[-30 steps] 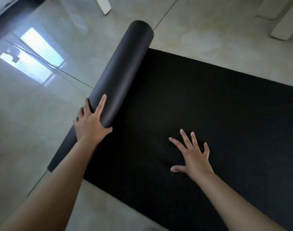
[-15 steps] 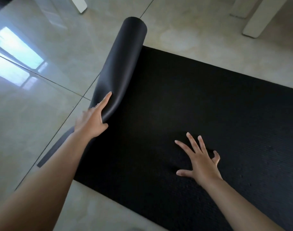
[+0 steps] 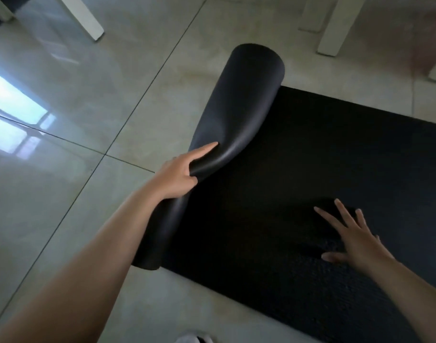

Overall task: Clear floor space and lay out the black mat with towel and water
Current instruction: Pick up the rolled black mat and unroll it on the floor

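The black mat (image 3: pixel 298 169) lies partly unrolled on the tiled floor, its flat part stretching to the right. Its rolled end (image 3: pixel 239 95) curls up along the left side and is squashed where I hold it. My left hand (image 3: pixel 179 172) grips the edge of that roll near its middle, thumb on the inside and fingers over the outside. Over on the flat part at the lower right, my right hand (image 3: pixel 355 238) presses down with fingers spread. No towel or water is in view.
Glossy beige floor tiles (image 3: pixel 75 219) spread to the left, with window glare. White furniture legs stand at the top left (image 3: pixel 85 18) and top right (image 3: pixel 335 26). Something white (image 3: pixel 194 339) shows at the bottom edge.
My left hand has gone from resting on the roll to gripping its edge, pulling and denting it. The right hand stays flat on the mat. The view has shifted left.
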